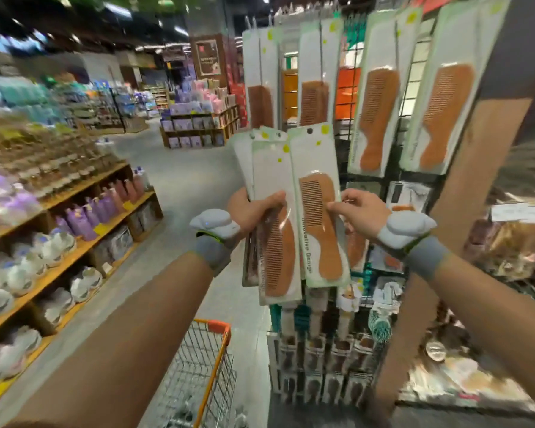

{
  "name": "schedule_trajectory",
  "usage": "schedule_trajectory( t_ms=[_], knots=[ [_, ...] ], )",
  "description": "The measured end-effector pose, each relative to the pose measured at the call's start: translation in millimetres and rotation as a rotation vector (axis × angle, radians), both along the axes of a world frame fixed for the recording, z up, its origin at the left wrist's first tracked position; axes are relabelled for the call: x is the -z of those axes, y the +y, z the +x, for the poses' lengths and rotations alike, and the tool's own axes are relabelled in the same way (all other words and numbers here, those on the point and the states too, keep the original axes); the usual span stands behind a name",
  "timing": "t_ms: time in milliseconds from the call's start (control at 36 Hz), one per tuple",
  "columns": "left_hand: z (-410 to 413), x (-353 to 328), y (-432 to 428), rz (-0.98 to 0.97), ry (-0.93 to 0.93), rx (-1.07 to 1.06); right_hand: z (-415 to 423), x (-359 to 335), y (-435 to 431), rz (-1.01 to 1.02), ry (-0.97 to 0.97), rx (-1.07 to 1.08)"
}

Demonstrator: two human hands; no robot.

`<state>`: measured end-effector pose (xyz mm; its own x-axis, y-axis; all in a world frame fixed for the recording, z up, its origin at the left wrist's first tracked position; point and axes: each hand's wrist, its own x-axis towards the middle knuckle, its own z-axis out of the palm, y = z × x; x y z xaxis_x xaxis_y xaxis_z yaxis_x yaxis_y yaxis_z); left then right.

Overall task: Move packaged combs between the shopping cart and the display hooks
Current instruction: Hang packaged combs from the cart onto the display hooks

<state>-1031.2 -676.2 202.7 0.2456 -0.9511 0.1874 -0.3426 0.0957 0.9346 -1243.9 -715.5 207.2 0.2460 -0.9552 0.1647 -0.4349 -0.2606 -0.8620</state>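
In a store aisle, a person's left hand grips a fanned stack of packaged combs at mid-length, fingers curled round the front of the stack and thumb behind it. The right hand pinches the right edge of the front pack between thumb and forefinger, the other fingers loosely bent. Each pack is a long white card under a clear blister that holds one brown wooden comb, handle down. The stack is held upright in the air, just in front of the wire display rack and above the shopping cart.

On the rack's display hooks four more hanging packs of the same kind hang in a row above the hands. Lower on the rack, rows of smaller boxed combs stand side by side.

The cart, wire-sided with an orange rim, stands below the left forearm; what lies at its bottom is too blurred to tell. Wooden shelves along the left of the aisle carry purple bottles and white packs.
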Motion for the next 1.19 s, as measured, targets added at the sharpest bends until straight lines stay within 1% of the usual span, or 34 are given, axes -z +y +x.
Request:
schedule_trajectory(
  t_ms=[111,222,278,500,583,695,833,917,1028,1195],
  knots=[
    [-31,-23,-17,-0.033,-0.033,0.032,-34,-17,-8,-0.043,-0.037,0.026],
    [-61,-42,-31,-0.084,-0.041,0.047,-67,-29,-15,-0.045,-0.088,0.060],
    [-73,-51,-33,-0.091,-0.052,0.047,-77,-32,-19,-0.033,-0.103,0.070],
    [-104,-76,-58,-0.088,-0.061,0.071,-112,-52,-39,-0.092,-0.143,0.134],
    [-107,-84,-62,-0.107,-0.049,0.073,-113,-66,-42,-0.133,-0.166,0.111],
    [-105,-97,-67,-0.136,-0.081,0.096,-109,-92,-42,-0.200,-0.168,0.070],
    [-100,-107,-72,-0.138,-0.103,0.077,-101,-116,-45,-0.268,-0.158,0.085],
    [-96,-107,-75,-0.145,-0.110,0.051,-95,-124,-52,-0.256,-0.137,0.068],
    [-94,-106,-78,-0.167,-0.091,0.037,-92,-127,-60,-0.224,-0.089,0.101],
    [-94,-107,-78,-0.160,-0.080,0.012,-86,-132,-73,-0.203,-0.109,0.144]
  ],
)
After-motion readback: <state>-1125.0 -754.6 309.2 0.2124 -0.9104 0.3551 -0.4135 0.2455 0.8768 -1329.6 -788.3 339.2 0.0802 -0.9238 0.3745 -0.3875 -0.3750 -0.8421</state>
